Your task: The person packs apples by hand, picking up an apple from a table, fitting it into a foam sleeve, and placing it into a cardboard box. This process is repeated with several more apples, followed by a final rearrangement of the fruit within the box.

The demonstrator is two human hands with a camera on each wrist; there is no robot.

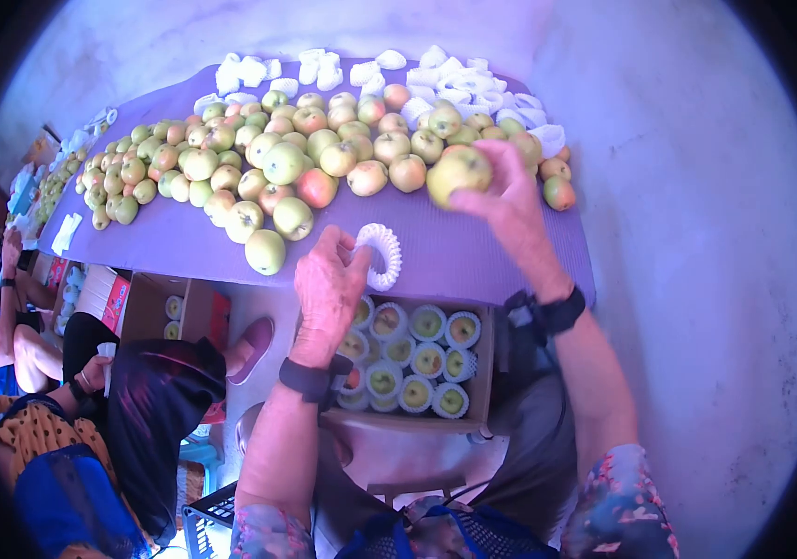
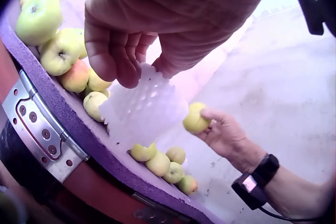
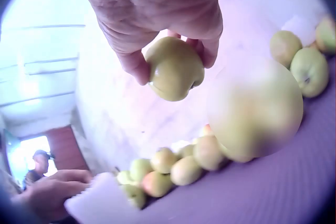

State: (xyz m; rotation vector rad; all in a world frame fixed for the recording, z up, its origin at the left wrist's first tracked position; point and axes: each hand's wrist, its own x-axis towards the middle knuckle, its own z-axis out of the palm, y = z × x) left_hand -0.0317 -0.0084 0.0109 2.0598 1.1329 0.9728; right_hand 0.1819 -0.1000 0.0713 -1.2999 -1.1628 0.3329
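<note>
My left hand [image 1: 328,289] pinches the edge of a white foam net sleeve [image 1: 383,256] over the front of the table. In the left wrist view the sleeve [image 2: 144,108] hangs from thumb and fingertips, its ribbed mesh spread wide. My right hand [image 1: 513,200] holds a yellow-green apple [image 1: 460,175] at the right end of the apple pile. Seen from the right wrist, thumb and fingers grip this apple [image 3: 175,69] from both sides, lifted above the purple tabletop. Many green and reddish apples [image 1: 282,163] lie heaped behind both hands.
A cardboard box [image 1: 480,410] of sleeved apples stands below the front edge of the purple table [image 1: 473,265]. White foam sleeves [image 1: 459,79] are piled at the back. Another person [image 1: 137,401] sits at the left, near an open box [image 1: 151,312].
</note>
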